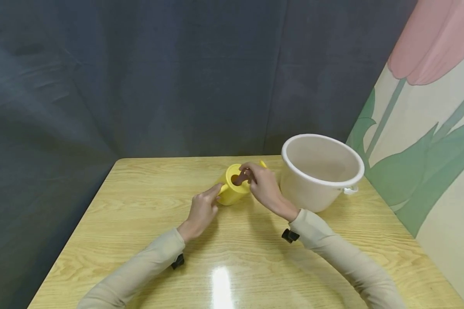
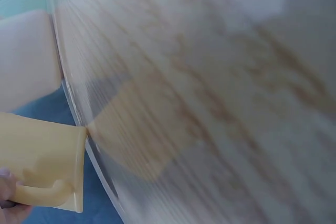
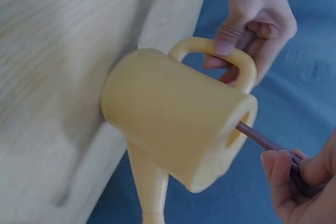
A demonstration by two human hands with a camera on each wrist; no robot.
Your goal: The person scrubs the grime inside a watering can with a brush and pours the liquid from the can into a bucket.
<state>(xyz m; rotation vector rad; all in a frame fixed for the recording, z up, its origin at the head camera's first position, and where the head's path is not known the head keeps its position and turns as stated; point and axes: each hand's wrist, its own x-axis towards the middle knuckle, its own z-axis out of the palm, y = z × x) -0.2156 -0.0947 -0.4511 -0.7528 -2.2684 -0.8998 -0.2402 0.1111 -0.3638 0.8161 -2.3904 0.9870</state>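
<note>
A yellow watering can (image 1: 230, 198) stands on the table towards its far side and seems to lean a little. My left hand (image 1: 202, 211) grips its loop handle (image 3: 244, 66), thumb on the outside of the loop. Above the can's top opening, my right hand (image 1: 266, 187) pinches a thin brown stick-like handle (image 3: 262, 140) between thumb and fingers. The lower end of that handle goes into the opening, so what is on it is hidden. The can's spout (image 3: 148, 184) points away from the left hand, on the opposite side.
A white bucket (image 1: 311, 195) with a wide rim stands on the table just right of the right hand. The wooden table (image 1: 139, 223) ends at a dark curtain (image 1: 178, 77) behind. A wall painted with flowers (image 1: 441, 141) rises on the right.
</note>
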